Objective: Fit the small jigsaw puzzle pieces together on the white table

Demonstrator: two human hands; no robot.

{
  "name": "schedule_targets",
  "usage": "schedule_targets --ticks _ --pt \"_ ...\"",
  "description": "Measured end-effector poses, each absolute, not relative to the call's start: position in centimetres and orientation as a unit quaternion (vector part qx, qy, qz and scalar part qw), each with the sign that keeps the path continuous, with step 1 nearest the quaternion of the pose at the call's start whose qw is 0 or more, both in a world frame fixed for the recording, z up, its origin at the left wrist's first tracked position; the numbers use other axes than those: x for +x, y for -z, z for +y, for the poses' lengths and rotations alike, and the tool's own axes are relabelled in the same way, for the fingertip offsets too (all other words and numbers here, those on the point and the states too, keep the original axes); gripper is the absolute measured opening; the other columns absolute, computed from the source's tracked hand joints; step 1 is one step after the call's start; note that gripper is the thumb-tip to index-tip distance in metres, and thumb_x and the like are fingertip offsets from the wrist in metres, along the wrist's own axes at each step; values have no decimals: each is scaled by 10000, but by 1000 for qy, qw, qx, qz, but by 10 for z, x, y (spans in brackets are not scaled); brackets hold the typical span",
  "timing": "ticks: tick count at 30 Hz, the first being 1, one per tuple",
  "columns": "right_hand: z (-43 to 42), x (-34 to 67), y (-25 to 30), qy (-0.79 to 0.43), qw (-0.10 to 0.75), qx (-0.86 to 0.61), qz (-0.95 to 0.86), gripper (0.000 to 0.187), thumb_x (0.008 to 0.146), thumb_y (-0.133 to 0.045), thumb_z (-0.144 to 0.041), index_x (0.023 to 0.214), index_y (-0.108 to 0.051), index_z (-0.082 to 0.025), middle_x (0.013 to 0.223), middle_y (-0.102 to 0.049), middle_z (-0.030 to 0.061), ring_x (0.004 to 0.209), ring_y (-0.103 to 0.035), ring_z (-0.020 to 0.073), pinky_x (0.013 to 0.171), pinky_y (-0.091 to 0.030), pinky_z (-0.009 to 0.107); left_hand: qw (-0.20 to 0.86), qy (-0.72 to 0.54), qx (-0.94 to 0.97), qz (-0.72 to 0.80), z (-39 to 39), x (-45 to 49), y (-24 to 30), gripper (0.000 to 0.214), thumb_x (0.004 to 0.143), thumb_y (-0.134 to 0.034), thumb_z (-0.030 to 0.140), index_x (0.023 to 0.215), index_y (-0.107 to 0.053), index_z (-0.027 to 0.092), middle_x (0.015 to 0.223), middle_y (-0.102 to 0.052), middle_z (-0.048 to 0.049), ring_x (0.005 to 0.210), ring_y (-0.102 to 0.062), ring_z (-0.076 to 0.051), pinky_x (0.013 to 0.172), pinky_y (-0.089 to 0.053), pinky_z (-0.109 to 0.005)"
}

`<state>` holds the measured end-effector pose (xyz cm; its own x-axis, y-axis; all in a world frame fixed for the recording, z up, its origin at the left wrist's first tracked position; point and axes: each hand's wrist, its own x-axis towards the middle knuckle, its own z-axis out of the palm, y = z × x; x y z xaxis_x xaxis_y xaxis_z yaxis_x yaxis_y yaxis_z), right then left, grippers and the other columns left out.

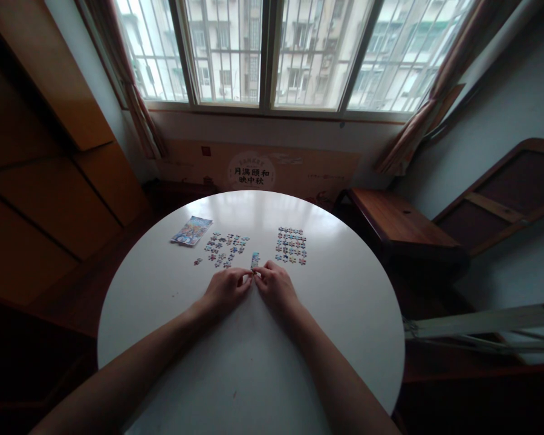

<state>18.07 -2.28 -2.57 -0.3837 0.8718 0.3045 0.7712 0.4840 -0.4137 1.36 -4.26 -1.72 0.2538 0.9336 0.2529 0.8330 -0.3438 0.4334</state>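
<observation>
Both hands meet near the middle of the round white table (199, 356). My left hand (229, 287) is closed, its fingertips pinched at a small jigsaw puzzle piece, mostly hidden by the fingers. From the other side my right hand (276, 287) is closed too, thumb and forefinger on the same spot. Just beyond the fingertips lies a short upright strip of joined puzzle pieces (254, 260). Loose puzzle pieces (217, 244) are scattered left of the strip. To its right, more puzzle pieces (291, 237) lie in neat rows.
A colourful printed picture sheet (193, 231) lies on the table at the back left. One loose piece (198, 261) sits apart, left of the scattered group. Beyond the table stand a wooden bench (399, 214) at right and a wide banner (299, 163) under the windows.
</observation>
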Motion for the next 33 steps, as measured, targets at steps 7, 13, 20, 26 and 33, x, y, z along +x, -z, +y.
schedule_targets --ticks 7,13,20,26,33 --pt "-22 180 25 -124 264 -501 -815 235 872 -562 -251 1077 -677 -243 856 -615 32 783 -577 151 759 -405 240 109 -242 781 565 -42 12 19 266 860 -512 318 1012 -713 232 710 -670 -14 650 -590 -139 641 -413 -232" --pt "-21 182 24 -139 297 -532 -781 182 881 -536 -220 966 -697 -211 853 -646 33 749 -588 138 742 -410 227 118 -234 787 559 -42 13 18 292 859 -514 330 1072 -698 250 661 -655 0 625 -584 -135 634 -414 -225" --pt "-20 184 23 -147 289 -541 -776 167 859 -558 -215 924 -711 -210 834 -664 36 764 -593 149 746 -399 238 115 -217 810 533 -43 13 16 283 856 -513 297 1064 -705 293 686 -673 8 616 -584 -129 613 -399 -218" --pt "-21 184 23 -140 281 -532 -786 170 867 -558 -253 942 -708 -221 796 -651 30 753 -580 151 765 -379 249 112 -212 802 547 -42 13 16 294 866 -495 323 1065 -705 272 672 -665 2 614 -578 -130 600 -385 -216" --pt "-20 184 24 -132 279 -530 -790 163 867 -564 -268 938 -705 -225 772 -641 20 732 -564 148 749 -362 253 113 -216 799 549 -43 14 15 295 873 -492 331 1070 -703 271 675 -668 1 627 -586 -137 608 -390 -216"
